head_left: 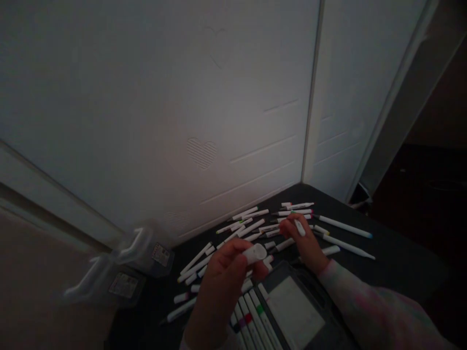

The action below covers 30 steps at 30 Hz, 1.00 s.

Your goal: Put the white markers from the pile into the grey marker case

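Note:
My left hand [233, 272] is closed around a white marker cap [255, 253], its round end turned toward me. Farther right, my right hand [301, 238] holds a slim white marker [299, 227] between its fingers, above the scattered pens. White markers [251, 227] with differently coloured ends lie loose around both hands, some uncapped with dark tips. Below the hands sits a dark marker case [282, 267]. Several markers [255, 316] with green, red and purple bands stand in a row in its left part, beside a pale panel [295, 311]. My left forearm hides part of the row.
Two clear plastic boxes [146, 253] with labels stand at the left of the dark tabletop [401, 257]. A white panelled surface with heart shapes [202, 153] rises behind the table. Long white markers [345, 227] lie toward the right edge.

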Each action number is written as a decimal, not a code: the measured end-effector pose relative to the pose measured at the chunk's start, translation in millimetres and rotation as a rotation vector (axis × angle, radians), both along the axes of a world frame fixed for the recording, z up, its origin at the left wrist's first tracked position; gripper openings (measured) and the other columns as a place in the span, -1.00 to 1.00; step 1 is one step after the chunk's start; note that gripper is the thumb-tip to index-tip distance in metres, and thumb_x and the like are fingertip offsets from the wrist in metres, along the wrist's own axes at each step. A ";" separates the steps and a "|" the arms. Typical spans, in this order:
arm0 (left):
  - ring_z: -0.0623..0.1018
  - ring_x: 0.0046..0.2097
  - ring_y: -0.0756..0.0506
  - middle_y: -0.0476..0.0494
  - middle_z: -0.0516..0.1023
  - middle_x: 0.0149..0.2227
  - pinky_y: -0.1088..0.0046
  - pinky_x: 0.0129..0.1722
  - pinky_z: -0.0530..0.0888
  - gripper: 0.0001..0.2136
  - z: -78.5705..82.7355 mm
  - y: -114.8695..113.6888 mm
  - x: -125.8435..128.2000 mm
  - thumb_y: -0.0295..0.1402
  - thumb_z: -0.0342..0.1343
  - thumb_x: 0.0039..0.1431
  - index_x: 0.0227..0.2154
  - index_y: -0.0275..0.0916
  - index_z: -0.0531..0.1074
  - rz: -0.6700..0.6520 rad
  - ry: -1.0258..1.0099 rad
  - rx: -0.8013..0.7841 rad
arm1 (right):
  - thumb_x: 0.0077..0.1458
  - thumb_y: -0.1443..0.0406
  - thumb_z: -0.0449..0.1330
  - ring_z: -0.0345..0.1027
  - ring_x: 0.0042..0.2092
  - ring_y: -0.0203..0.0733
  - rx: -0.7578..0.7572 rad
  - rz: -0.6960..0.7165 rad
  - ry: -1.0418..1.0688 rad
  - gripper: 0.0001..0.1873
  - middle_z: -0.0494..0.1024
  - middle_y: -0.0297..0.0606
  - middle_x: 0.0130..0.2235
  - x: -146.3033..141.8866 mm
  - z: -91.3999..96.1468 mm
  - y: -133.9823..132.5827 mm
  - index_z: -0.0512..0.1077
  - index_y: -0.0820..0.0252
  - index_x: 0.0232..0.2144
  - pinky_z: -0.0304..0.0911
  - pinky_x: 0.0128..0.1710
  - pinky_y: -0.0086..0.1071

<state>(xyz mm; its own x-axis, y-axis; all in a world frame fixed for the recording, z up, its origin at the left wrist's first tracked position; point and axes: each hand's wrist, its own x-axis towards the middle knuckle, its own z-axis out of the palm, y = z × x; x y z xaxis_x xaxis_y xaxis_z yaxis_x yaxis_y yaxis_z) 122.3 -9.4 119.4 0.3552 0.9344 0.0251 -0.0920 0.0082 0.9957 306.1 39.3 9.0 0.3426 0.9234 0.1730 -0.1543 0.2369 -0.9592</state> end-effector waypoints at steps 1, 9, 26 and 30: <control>0.39 -0.48 -0.02 -0.05 0.43 -0.55 0.45 -0.45 0.31 -0.68 -0.9 2.8 -0.2 -0.05 0.04 -0.06 -0.41 -0.24 0.34 0.000 0.089 0.025 | -0.01 0.11 0.09 0.20 -0.47 -0.32 0.005 -0.011 0.002 -0.75 0.35 -0.41 -0.50 1.0 0.3 0.9 0.14 0.11 -0.39 0.12 -0.42 -0.40; 0.42 -0.34 -0.04 -0.08 0.46 -0.39 0.45 -0.30 0.31 -0.80 -43.1 44.4 10.6 -0.30 -0.03 0.05 -0.32 -0.25 0.41 -0.077 0.888 0.425 | 0.01 0.03 0.02 0.24 -0.50 -0.33 0.038 -0.131 -0.015 -0.71 0.38 -0.42 -0.51 15.7 2.8 2.3 0.12 0.10 -0.40 0.13 -0.45 -0.40; 0.36 0.00 -0.14 -0.21 0.43 -0.08 0.24 0.02 0.27 -0.71 -45.1 47.0 -4.5 -0.34 -0.08 0.08 -0.15 -0.26 0.37 0.099 0.920 0.672 | 0.01 -0.01 -0.02 0.23 -0.54 -0.28 0.016 -0.052 0.096 -0.64 0.40 -0.37 -0.56 19.4 -8.3 1.0 0.30 0.14 -0.39 0.12 -0.51 -0.36; 0.44 -0.11 -0.13 -0.09 0.46 -0.14 0.28 -0.10 0.39 -0.74 -3.9 1.2 -60.0 -0.21 -0.09 0.10 -0.20 -0.09 0.38 0.470 0.826 0.879 | -0.07 0.09 0.13 0.15 -0.62 -0.34 -0.012 -0.047 0.273 -0.74 0.33 -0.41 -0.64 24.6 -7.8 8.0 0.25 0.14 -0.53 0.05 -0.63 -0.43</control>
